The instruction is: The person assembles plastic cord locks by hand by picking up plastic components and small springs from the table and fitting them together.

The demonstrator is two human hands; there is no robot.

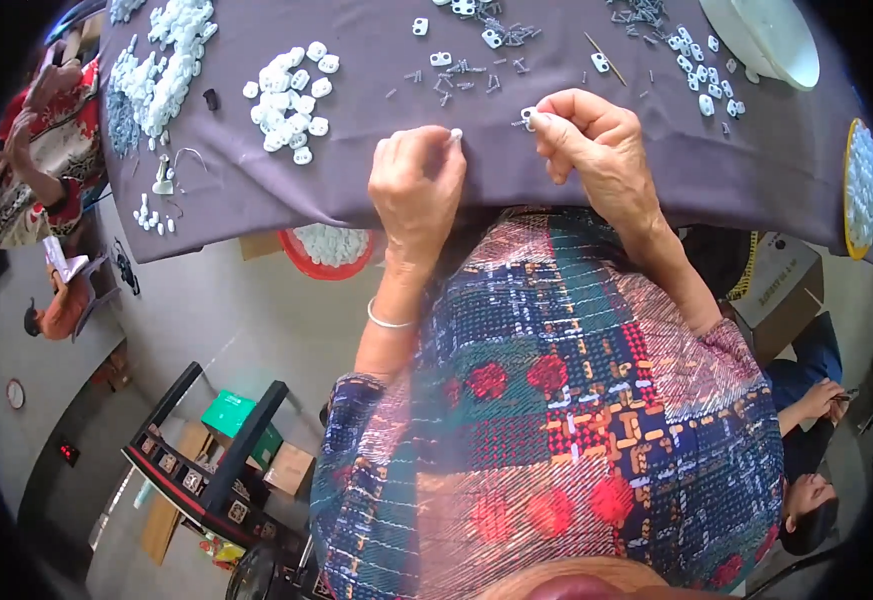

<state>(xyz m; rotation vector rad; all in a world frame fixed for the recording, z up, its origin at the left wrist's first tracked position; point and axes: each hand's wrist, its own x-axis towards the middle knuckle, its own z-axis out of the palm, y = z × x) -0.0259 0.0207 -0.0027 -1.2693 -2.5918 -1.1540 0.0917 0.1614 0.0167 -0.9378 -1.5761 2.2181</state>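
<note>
- The left hand [416, 185] rested at the near edge of the tabletop [736, 170], which was covered in a dark purple cloth.
- Its grip was pressed together, thumb and forefinger pinching a tiny white piece [455, 133] at the fingertips.
- The right hand [591, 140] lay just beside it, to the right, also on the cloth near the edge.
- Its grip was closed too, pinching a small white clip [528, 116] with a bit of metal at its tip; the clip sat just above the cloth, between the two hands but nearer the right one.
- A silver bangle [388, 321] circled the left wrist.
- Small metal pins [461, 75] lay scattered on the cloth beyond the hands, mixed with a few loose white clips.
- A heap of white clips [291, 100] lay to the left of the hands, well apart from them, with a bigger spread [161, 70] farther left.
- More white clips [704, 70] lay at the far right, near a white bowl [771, 40].
- A yellow-rimmed dish [864, 185] full of white pieces sat at the right edge.
- A red basin [328, 250] of white pieces showed below the tabletop's near edge.
- Another person [46, 140] in a red patterned top sat at the left end.
</note>
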